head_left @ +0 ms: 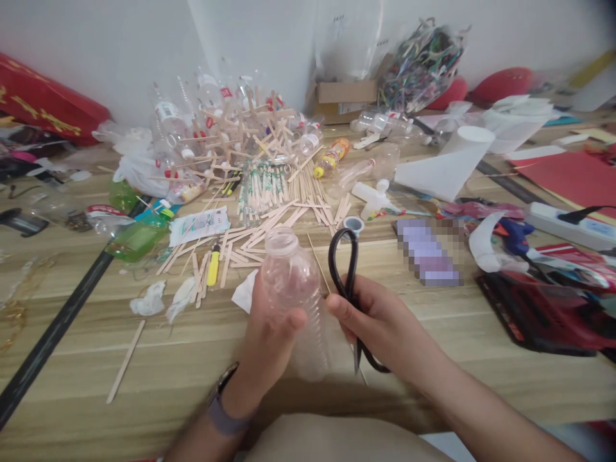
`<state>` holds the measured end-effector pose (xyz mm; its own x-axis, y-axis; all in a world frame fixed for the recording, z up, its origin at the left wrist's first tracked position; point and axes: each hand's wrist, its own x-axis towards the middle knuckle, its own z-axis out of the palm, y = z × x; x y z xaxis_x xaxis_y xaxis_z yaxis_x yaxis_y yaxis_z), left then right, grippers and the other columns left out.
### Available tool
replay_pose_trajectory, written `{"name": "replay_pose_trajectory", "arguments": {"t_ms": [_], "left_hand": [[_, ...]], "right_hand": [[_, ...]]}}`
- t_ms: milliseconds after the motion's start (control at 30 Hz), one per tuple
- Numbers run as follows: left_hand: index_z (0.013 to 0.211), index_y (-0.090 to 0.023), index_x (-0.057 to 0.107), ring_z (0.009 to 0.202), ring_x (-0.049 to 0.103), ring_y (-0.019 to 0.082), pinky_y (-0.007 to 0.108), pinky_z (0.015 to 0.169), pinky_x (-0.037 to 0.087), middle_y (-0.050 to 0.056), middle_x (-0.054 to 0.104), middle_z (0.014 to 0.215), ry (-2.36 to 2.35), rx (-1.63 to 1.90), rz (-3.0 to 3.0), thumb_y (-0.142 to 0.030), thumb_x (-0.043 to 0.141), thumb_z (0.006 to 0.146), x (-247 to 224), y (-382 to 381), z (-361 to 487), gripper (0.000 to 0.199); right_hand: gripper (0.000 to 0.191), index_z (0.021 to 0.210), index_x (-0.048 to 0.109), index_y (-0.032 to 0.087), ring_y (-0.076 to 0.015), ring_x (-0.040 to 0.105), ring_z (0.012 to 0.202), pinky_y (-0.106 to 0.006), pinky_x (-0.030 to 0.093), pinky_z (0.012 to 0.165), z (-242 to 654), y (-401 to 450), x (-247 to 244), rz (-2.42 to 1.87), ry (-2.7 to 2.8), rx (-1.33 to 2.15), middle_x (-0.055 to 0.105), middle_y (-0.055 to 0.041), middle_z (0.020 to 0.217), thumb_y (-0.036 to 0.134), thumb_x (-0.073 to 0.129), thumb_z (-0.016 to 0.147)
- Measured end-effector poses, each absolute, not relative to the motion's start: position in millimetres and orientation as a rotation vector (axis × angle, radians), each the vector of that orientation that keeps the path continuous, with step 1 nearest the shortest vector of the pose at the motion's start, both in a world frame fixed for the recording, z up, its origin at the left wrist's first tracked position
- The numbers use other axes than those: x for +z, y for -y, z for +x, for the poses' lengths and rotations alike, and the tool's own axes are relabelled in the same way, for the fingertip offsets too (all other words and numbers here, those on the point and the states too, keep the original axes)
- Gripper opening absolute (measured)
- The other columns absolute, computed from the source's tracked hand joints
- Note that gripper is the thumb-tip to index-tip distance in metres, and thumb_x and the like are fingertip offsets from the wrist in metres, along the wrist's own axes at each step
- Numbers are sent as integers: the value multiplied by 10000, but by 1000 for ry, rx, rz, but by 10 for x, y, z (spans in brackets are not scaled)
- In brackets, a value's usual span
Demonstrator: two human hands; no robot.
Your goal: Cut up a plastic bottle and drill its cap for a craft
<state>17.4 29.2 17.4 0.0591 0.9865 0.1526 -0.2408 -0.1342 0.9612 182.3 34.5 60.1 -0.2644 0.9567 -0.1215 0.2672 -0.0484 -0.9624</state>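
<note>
A clear, ribbed plastic bottle is tilted a little in front of me, its uncapped neck pointing away. My left hand is wrapped around its side, with a watch on the wrist. Beside the bottle my right hand grips a pair of scissors with large black loop handles, the blades pointing down toward me. The scissors and bottle look apart. A thin wooden skewer lies behind them on the table.
Wooden craft sticks are strewn in the middle, with a yellow-handled tool among them. Plastic bottles crowd the back. A green bottle lies left. On the right are a white paper cone, a power strip and a red-black case.
</note>
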Motion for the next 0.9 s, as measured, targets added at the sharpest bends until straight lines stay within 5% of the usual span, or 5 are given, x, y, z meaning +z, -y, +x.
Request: {"name": "replay_pose_trajectory", "arguments": {"t_ms": [167, 433, 667, 900], "left_hand": [[1396, -304, 446, 1135, 642, 271, 403, 1002, 489, 45, 693, 1181, -823, 1334, 1050, -529, 676, 824, 185, -302, 196, 656], [1400, -297, 413, 1146, 632, 252, 389, 989, 504, 54, 658, 1238, -908, 1347, 1180, -470, 689, 834, 167, -299, 202, 653], [1440, -321, 379, 1288, 512, 318, 470, 1100, 415, 71, 541, 1388, -1050, 1420, 1455, -438, 723, 802, 72, -256, 157, 734], [1441, -397, 336, 1237, 561, 293, 483, 1065, 450, 52, 574, 1343, -952, 1504, 1574, -331, 794, 755, -6, -258, 136, 828]], "right_hand": [[358, 684, 449, 224, -118, 435, 484, -235, 326, 451, 1822, -324, 585, -1417, 1661, 978, 463, 45, 520, 507, 551, 877], [364, 651, 416, 237, -121, 443, 464, -235, 324, 439, 1789, -311, 590, -1456, 1689, 931, 445, 50, 479, 494, 543, 875], [456, 644, 389, 232, -86, 344, 419, -224, 248, 402, 1824, -328, 625, -1418, 1562, 1442, 411, 67, 465, 619, 516, 849], [509, 564, 386, 218, -63, 252, 412, -233, 200, 425, 1855, -310, 577, -1330, 1334, 1804, 335, 76, 423, 624, 509, 846]]}}
